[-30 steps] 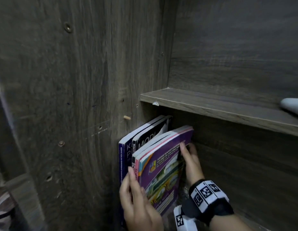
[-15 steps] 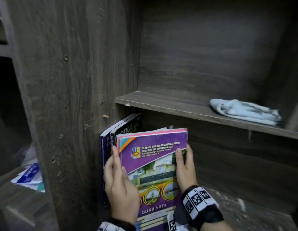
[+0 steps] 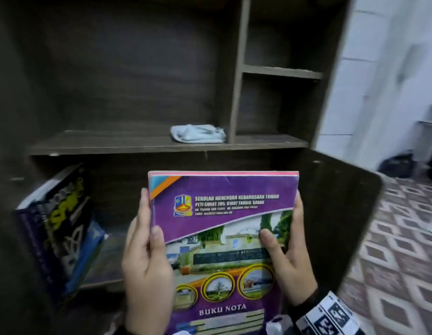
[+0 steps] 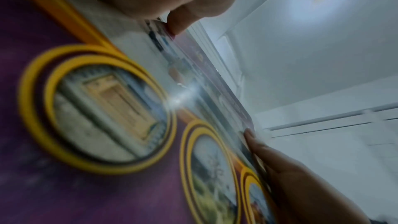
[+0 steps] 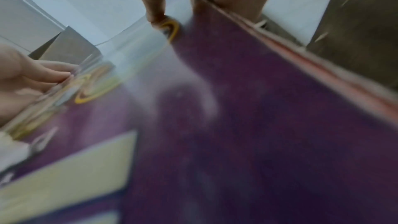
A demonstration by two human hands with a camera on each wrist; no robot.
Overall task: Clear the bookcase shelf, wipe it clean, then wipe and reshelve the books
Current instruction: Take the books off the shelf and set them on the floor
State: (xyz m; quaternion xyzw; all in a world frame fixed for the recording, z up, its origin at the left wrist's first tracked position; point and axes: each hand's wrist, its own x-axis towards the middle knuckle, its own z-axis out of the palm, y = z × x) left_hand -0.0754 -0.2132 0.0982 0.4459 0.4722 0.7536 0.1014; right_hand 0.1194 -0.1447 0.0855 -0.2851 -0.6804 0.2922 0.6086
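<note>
Books [image 3: 58, 228] lean at lower left, still shelved — but the purple notebook [image 3: 222, 228] is out now, centre frame, left hand [image 3: 147, 264] and right hand [image 3: 287, 259] pinching its edges. Cloth [image 3: 198, 133] waits above — clearing continues.

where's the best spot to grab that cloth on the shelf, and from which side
Pinch the bunched top folds of the cloth from the front and above. It lies crumpled flat on the shelf, hard against the upright divider on its right, so that side is blocked. Both hands currently hold the purple notebook.
</note>
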